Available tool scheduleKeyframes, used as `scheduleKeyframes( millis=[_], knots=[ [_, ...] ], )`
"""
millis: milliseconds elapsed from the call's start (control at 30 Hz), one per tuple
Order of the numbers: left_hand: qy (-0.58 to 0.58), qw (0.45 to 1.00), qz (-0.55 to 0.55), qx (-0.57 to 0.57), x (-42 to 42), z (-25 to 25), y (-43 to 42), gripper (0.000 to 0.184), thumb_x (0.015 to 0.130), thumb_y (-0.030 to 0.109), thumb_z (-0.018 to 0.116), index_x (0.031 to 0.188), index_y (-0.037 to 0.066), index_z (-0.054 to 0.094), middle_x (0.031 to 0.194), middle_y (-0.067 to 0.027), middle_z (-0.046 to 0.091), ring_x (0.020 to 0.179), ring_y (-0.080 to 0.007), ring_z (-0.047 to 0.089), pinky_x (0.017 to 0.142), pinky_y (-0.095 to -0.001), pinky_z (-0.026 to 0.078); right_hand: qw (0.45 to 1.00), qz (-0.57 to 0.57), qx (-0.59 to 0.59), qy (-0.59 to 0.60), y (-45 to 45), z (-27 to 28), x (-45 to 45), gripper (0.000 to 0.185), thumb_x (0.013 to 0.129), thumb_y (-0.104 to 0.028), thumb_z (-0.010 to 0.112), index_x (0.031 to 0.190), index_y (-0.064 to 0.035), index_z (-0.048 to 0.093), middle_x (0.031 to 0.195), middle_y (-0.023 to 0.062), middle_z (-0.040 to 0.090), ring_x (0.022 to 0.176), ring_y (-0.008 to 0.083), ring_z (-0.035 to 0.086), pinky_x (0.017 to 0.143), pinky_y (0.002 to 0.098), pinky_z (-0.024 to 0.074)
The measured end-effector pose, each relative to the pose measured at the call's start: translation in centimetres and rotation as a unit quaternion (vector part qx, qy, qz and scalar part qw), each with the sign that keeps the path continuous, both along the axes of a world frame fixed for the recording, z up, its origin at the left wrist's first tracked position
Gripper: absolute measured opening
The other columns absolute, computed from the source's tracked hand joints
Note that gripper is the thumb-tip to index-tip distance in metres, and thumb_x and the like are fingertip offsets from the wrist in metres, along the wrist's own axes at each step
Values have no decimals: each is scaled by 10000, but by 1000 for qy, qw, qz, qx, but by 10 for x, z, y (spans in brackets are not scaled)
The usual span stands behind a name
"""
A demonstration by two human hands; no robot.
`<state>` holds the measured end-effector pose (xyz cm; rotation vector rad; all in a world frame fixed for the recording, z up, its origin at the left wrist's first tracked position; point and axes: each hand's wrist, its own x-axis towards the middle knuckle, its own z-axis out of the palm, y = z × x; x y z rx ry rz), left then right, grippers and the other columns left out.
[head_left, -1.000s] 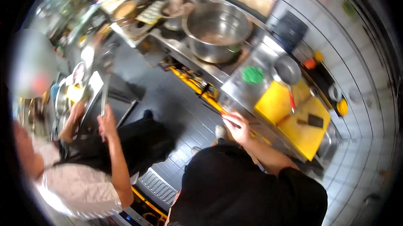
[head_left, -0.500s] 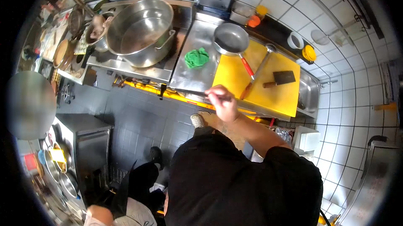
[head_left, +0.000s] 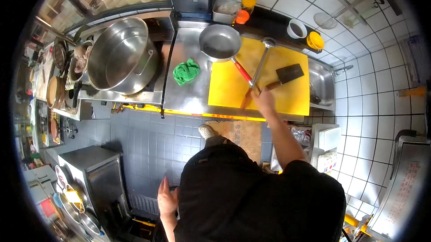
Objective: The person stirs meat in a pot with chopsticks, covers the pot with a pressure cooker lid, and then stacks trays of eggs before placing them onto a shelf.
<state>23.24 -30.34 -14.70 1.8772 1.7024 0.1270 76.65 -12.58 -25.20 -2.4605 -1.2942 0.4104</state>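
Observation:
My right hand (head_left: 265, 100) is over the yellow cutting board (head_left: 229, 94), slightly blurred, with its fingers bent down beside the brown handle of a ladle (head_left: 260, 64). Whether it grips the handle is not clear. Just beyond the fingers lies a cleaver (head_left: 289, 73), its wooden handle pointing toward the hand. A frying pan (head_left: 220, 42) with a red handle rests partly on the board, its handle end against the ladle. My left hand (head_left: 167, 200) hangs low beside my body, fingers stretched and nothing visible in it.
A large steel pot (head_left: 121, 53) stands on the stove at left. A green cloth (head_left: 186, 72) lies on the steel counter (head_left: 179, 96). At right is a sink (head_left: 323, 85); behind, a white bowl (head_left: 296, 29) and yellow container (head_left: 315, 41) on a ledge. A steel cabinet (head_left: 105, 179) stands lower left.
My right hand has moved from the counter's front edge forward and right over the board, to the ladle handle. My left hand has come into view. The other person at lower left is gone.

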Motion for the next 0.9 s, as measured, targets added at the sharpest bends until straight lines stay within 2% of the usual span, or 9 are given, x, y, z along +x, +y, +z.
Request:
scheduleKeyframes(
  millis=[133, 267, 367, 467, 633, 700, 733, 767, 900],
  knots=[
    [9, 998, -61, 15, 21, 4, 36, 647, 870, 113, 726, 1429, -90, 469, 1322, -326, 581, 1198, -499, 567, 1011, -508, 486, 995, -61, -61, 52, -7, -48, -30, 671, 838, -536, 731, 1171, 28, 583, 1039, 247, 709, 997, 423, 687, 874, 505, 546],
    [-9, 996, -90, 16, 38, 5, 59, 638, 877, 108, 722, 1435, -73, 472, 1339, -322, 577, 1200, -498, 568, 1013, -510, 487, 987, -119, -30, 103, 7, -46, -36, 510, 813, -376, 766, 1100, 5, 584, 989, 222, 716, 949, 377, 716, 807, 479, 563],
    [3, 992, -119, 39, 48, 12, 71, 637, 877, 114, 724, 1437, -64, 478, 1351, -319, 573, 1200, -499, 571, 1015, -512, 488, 930, -136, 55, 337, 2, -36, -13, 491, 836, -369, 723, 1105, 27, 612, 825, 215, 711, 769, 347, 722, 680, 445, 554],
    [5, 993, -118, 27, 51, 15, 75, 611, 878, 114, 722, 1417, -70, 500, 1341, -318, 581, 1186, -495, 585, 1007, -501, 497, 908, -115, 213, 341, -22, -81, 21, 329, 830, -253, 721, 1006, 8, 626, 708, 152, 662, 615, 244, 657, 573, 401, 511],
    [-20, 989, -145, 28, 50, 16, 86, 575, 865, 103, 729, 1379, -68, 536, 1308, -297, 606, 1158, -471, 606, 981, -476, 517, 859, -172, 245, 416, -73, 3, 1, 238, 835, -92, 707, 1055, -51, 624, 720, 20, 562, 577, 138, 560, 488, 312, 424],
    [-23, 988, -147, 47, 51, 24, 93, 566, 856, 101, 740, 1364, -63, 552, 1288, -280, 621, 1143, -456, 618, 972, -469, 523, 885, -131, 248, 371, -112, -30, 7, 260, 872, -75, 690, 1125, -67, 628, 740, -1, 513, 567, 116, 495, 478, 288, 400],
    [-23, 986, -155, 58, 52, 29, 97, 568, 849, 107, 751, 1357, -56, 558, 1276, -267, 631, 1135, -444, 625, 968, -467, 526, 853, -196, 203, 439, -122, -21, -2, 245, 886, -207, 722, 1041, -62, 600, 762, -17, 537, 603, 99, 512, 494, 313, 428],
    [-21, 984, -164, 69, 54, 35, 102, 570, 842, 113, 762, 1351, -50, 564, 1264, -255, 641, 1126, -433, 632, 964, -464, 529, 863, -255, 173, 401, -130, -11, -12, 202, 891, -146, 695, 1056, -81, 597, 734, -19, 529, 524, 97, 473, 438, 305, 381],
    [-39, 976, -188, 101, 48, 53, 118, 526, 869, 120, 752, 1345, -33, 586, 1288, -254, 640, 1129, -421, 649, 961, -452, 543, 900, -162, 217, 340, -204, -40, -40, 229, 832, 71, 608, 1011, -62, 556, 746, -8, 467, 593, 120, 505, 490, 283, 407]
  ],
)
